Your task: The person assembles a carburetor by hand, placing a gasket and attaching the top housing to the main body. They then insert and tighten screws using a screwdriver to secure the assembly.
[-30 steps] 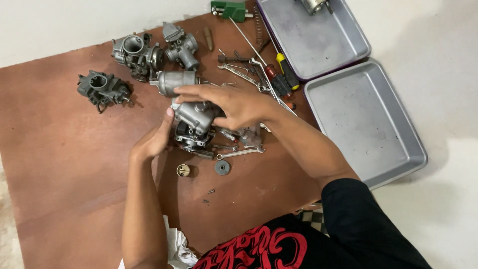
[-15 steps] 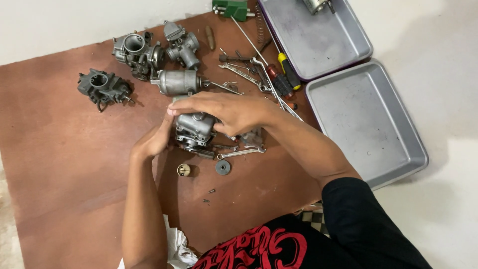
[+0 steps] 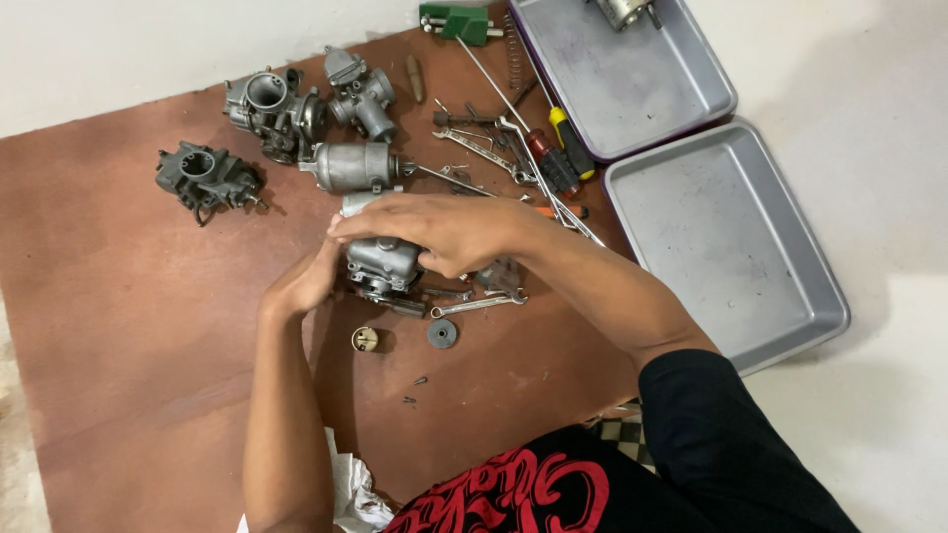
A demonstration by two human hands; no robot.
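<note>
A grey metal carburetor (image 3: 380, 265) sits on the brown mat (image 3: 118, 326) in the middle of the view. My left hand (image 3: 306, 281) presses against its left side. My right hand (image 3: 434, 229) lies over its top, fingers curled around the body and hiding the upper part. Just below the carburetor lie a small spanner (image 3: 476, 305), a brass round part (image 3: 364, 339) and a dark round cap (image 3: 441, 334).
Three more carburetors (image 3: 272, 109) (image 3: 204, 176) (image 3: 361, 96) and a metal cylinder part (image 3: 351, 165) lie at the back of the mat. Spanners and screwdrivers (image 3: 553, 153) lie right of them. Two metal trays (image 3: 731, 237) (image 3: 622, 74) stand at the right. A green tool (image 3: 456, 20) is at the top.
My right hand has shifted left across the top of the carburetor, covering more of it. My left hand stays against its left side.
</note>
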